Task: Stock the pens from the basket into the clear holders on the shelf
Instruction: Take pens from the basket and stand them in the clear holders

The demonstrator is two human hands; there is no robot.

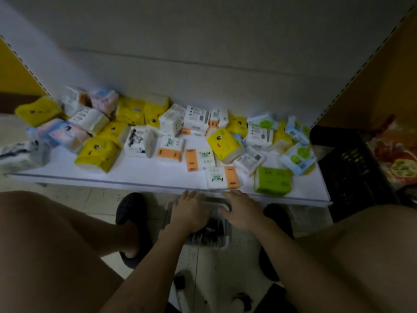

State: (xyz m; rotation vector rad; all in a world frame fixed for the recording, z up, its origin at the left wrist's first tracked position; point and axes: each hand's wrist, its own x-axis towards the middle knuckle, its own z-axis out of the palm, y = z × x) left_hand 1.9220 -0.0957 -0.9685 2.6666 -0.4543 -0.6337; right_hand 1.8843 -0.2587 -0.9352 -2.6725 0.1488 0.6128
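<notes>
Your bare knees fill the lower corners, left knee and right knee. Both forearms run forward between them to the basket, which stands on the tiled floor between your feet, just below and in front of the front edge of the shelf. Your left hand lies over the basket's left side, palm down, fingers straight and spread toward the shelf edge, with nothing visibly held. Your right hand lies over the far right of the basket, its fingers reaching left across the pale rim. Blur hides whether they curl round that rim or only rest on it, so its grip cannot be told. Under the two hands the basket's contents show only as a dark, blurred mass, and single pens cannot be made out. Your left foot wears a dark slipper, just beside the basket, and another dark shoe sits to the basket's right. On the shelf, tissue packs lie scattered in a loose band from end to end. Yellow packs are mostly at the left and middle, and white and orange packs are near the middle, one of them close to the front edge just beyond your hands. One green pack lies to its right, also near the edge. Right of the shelf stands a black crate, with bright snack bags beyond it.
</notes>
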